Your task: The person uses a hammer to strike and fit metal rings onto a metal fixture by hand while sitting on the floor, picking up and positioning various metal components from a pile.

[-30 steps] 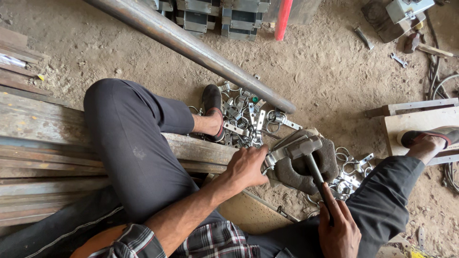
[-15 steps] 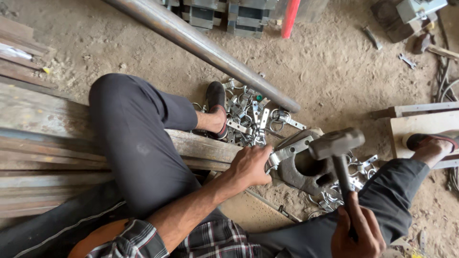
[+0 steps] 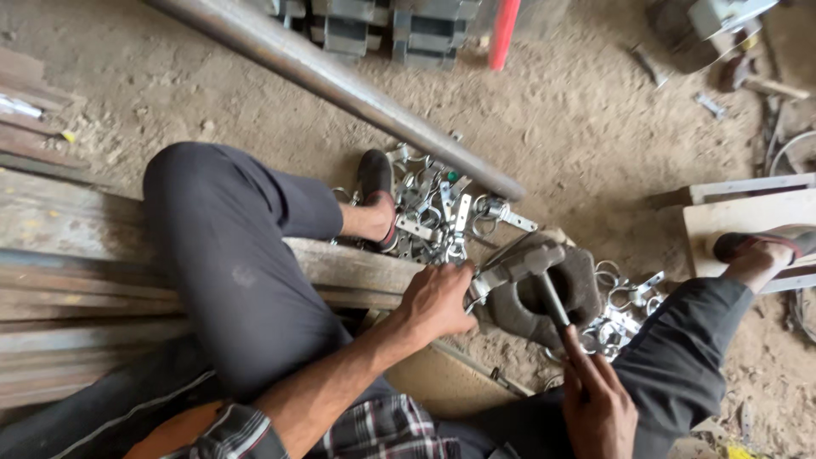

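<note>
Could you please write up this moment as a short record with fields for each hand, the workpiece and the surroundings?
Left hand: left hand steadies a metal clamp piece on the dark ring-shaped block.
Right hand: right hand grips the hammer, head down on the clamp piece.
Nearby parts: pile of metal clamps by the left foot.
Surroundings: long steel pipe on the dirt floor; wooden planks under the left leg.

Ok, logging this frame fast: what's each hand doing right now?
Left hand: closed on a metal clamp piece, pressing it against the dark iron block.
Right hand: closed round the hammer handle, head down on the piece.
</note>
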